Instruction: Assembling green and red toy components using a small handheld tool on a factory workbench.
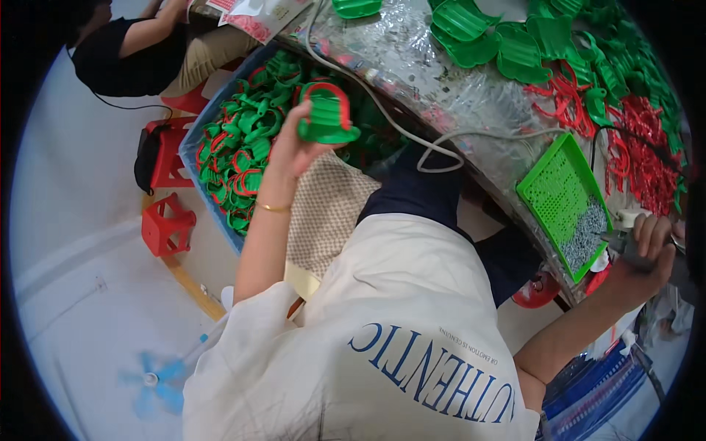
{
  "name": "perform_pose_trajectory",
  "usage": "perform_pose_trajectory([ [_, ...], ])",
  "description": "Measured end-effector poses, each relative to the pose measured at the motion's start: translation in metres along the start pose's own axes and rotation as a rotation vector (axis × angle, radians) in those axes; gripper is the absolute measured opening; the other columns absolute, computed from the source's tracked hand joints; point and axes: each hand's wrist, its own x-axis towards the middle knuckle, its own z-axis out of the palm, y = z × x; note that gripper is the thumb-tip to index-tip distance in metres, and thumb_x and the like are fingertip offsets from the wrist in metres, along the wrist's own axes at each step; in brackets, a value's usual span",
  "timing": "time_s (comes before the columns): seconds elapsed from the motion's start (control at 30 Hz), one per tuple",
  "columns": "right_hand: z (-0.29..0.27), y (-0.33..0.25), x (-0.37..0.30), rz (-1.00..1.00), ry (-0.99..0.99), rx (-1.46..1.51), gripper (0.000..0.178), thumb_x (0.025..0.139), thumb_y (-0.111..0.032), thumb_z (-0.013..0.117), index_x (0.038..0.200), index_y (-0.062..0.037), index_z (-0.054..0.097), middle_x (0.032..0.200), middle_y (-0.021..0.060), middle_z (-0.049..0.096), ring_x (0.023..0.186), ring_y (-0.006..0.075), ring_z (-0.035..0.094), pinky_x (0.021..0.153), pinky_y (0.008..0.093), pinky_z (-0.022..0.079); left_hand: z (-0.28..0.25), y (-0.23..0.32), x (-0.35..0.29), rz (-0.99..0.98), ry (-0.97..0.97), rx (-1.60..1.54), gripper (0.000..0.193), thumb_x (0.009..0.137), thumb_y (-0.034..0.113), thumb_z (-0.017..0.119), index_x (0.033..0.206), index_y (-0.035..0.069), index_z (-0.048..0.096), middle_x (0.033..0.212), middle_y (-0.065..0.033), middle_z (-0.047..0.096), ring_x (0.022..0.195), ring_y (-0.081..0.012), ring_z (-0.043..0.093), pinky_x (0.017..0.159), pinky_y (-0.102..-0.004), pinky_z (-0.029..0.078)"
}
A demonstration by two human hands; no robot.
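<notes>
My left hand (291,144) is closed on a green plastic piece with a red curved rim (328,126), lifted over the near side of a blue bin (193,151). That bin is heaped with similar green-and-red pieces (246,140). Out to the right, my right hand (651,246) wraps round a grey electric screwdriver (625,244). Its tip points at small silver screws (586,234) piled at the near end of a bright green perforated tray (548,184).
Loose green parts (522,51) and red parts (647,154) crowd the table's far right. A pale cable (375,99) loops over the plastic-covered table (412,66). Red stools (169,224) stand left, near a seated person (136,55). A blue fan (152,380) is lower left.
</notes>
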Motion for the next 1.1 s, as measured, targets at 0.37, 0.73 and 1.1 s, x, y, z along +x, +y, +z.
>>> perform_pose_trajectory([
  [0.37, -0.015, 0.006, 0.009, -0.241, 0.318, -0.563, 0.057, 0.09, -0.035, 0.055, 0.125, 0.0076, 0.042, 0.121, 0.0203, 0.053, 0.113, 0.0287, 0.053, 0.102, 0.0444, 0.039, 0.032, 0.001, 0.052, 0.662, 0.292, 1.035, 0.055, 0.083, 0.027, 0.068, 0.129, 0.003, 0.05, 0.122, -0.016, 0.056, 0.107, -0.0222, 0.057, 0.089, -0.033, 0.046],
  [0.73, 0.007, -0.004, -0.005, -0.731, 0.754, -0.866, 0.039, 0.092, -0.021, 0.052, 0.121, 0.0048, 0.045, 0.117, 0.0124, 0.055, 0.106, 0.0231, 0.053, 0.091, 0.033, 0.042, 0.158, -0.011, 0.176, 0.747, 0.188, 1.298, 0.041, 0.076, 0.023, 0.069, 0.109, 0.002, 0.058, 0.088, -0.0159, 0.065, 0.078, -0.0222, 0.062, 0.07, -0.0297, 0.048],
  [1.1, -0.016, 0.091, 0.06, 0.073, -0.023, -1.253, 0.022, 0.086, -0.015, 0.06, 0.105, -0.0059, 0.064, 0.091, 0.0116, 0.067, 0.081, 0.0226, 0.065, 0.073, 0.0316, 0.05, 0.153, -0.008, 0.098, 0.473, 0.021, 0.458, 0.021, 0.086, 0.019, 0.062, 0.104, 0.008, 0.059, 0.091, -0.0014, 0.059, 0.079, -0.0128, 0.057, 0.066, -0.0287, 0.048],
])
